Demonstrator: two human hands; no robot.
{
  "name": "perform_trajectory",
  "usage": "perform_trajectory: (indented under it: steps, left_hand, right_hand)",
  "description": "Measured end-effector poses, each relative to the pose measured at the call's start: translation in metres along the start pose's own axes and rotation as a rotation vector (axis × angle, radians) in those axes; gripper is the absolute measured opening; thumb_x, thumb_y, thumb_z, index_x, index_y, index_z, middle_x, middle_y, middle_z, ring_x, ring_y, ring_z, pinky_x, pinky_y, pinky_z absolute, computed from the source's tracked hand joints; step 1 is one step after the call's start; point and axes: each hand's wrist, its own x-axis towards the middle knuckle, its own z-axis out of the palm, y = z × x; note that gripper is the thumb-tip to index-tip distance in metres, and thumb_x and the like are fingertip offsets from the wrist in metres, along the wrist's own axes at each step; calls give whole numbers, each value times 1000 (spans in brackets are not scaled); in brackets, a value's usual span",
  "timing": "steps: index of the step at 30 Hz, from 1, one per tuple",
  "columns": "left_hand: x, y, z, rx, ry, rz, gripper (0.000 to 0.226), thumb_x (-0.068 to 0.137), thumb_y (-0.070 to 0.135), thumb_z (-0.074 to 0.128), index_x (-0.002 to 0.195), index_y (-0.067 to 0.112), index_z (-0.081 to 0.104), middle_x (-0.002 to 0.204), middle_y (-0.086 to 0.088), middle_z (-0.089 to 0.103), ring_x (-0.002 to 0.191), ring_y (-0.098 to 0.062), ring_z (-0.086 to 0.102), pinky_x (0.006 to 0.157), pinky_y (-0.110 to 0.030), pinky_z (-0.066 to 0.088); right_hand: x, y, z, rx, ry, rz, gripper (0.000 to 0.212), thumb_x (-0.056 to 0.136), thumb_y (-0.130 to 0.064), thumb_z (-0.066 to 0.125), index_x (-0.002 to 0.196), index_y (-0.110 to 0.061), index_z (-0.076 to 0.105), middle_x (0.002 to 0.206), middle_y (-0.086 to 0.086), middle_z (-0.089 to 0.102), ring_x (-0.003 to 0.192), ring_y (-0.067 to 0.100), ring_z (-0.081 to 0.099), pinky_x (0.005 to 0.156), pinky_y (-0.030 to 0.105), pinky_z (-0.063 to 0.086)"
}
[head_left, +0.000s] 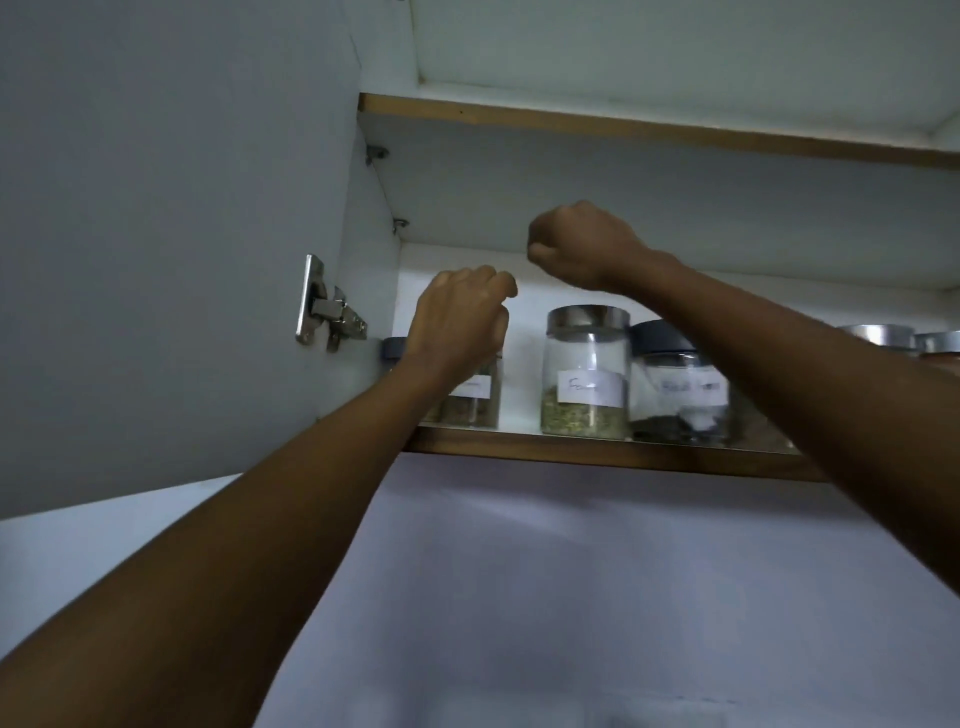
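Both my arms reach up into an open wall cabinet. My left hand (460, 317) is in front of the lower shelf with its fingers curled, and nothing shows between them. It hides the top of a small labelled spice jar (475, 397). My right hand (582, 244) is a closed fist holding nothing. It hangs above a glass jar with a steel lid (584, 371), which has a white label and greenish seeds at the bottom. Neither hand visibly touches a jar.
A dark-lidded labelled jar (675, 384) and more steel-lidded jars (878, 338) line the shelf (597, 452) to the right. Another dark lid (395, 348) sits at the far left. The open door with its hinge (327, 312) stands left. An upper shelf (623, 127) is overhead.
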Motion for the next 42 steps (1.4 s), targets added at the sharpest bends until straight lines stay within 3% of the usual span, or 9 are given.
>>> perform_trajectory:
  steps: [7,14,20,24,28,30,33,37,42]
  left_hand:
    - [9,62,-13,-116,27,70,28,81,10,47,104,4,64,96,-12,68,80,-28,64,74,-38,48]
    - [13,88,-13,-69,-190,15,30,88,20,48,114,11,60,108,-8,64,92,-26,58,81,-38,43]
    - [26,89,-25,-102,-444,-86,33,90,21,49,122,19,50,119,-5,58,102,-24,54,79,-34,40]
    - [37,83,-26,-222,-551,-194,29,93,19,43,119,22,54,121,-8,61,104,-27,56,82,-34,45]
    - [45,78,-21,-233,-620,-208,30,94,16,39,118,19,56,123,-11,60,108,-28,55,90,-37,45]
    - [46,76,-18,-239,-633,-211,32,93,11,38,119,17,57,125,-12,59,111,-28,53,88,-33,41]
    - [46,70,-12,-255,-653,-226,36,92,4,37,119,14,57,128,-10,58,117,-28,50,90,-32,38]
    - [46,59,5,-271,-711,-255,37,91,2,37,121,14,56,133,-8,54,121,-27,47,93,-29,36]
    - [51,50,21,-296,-795,-306,39,92,2,35,127,11,51,138,-9,48,125,-25,43,94,-25,33]
  right_hand:
    - [-53,64,-33,83,-120,137,31,85,-20,50,75,7,62,79,25,64,68,34,56,65,36,46]
    - [-77,84,-47,77,-225,147,25,81,-21,55,74,1,65,80,20,67,77,34,62,72,43,51]
    - [-94,86,-58,131,-458,94,24,84,-16,58,100,-4,70,100,13,69,90,24,61,79,31,48]
    - [-98,89,-56,130,-466,74,24,79,-12,59,98,-3,71,98,16,70,90,28,63,80,37,50]
    - [-93,88,-47,86,-492,80,21,74,-5,55,86,8,67,82,24,66,78,37,61,65,35,46]
    - [-92,83,-42,49,-502,91,20,74,-2,52,82,11,64,71,20,58,69,30,53,61,31,40]
    - [-87,78,-34,31,-507,103,18,76,-1,50,81,10,64,70,17,54,70,28,50,57,26,36]
    - [-79,74,-17,5,-512,112,21,83,-10,50,84,7,61,77,16,53,75,30,51,64,30,38]
    - [-69,73,8,-31,-498,156,33,88,-24,48,63,-5,38,76,11,45,77,31,46,68,33,38]
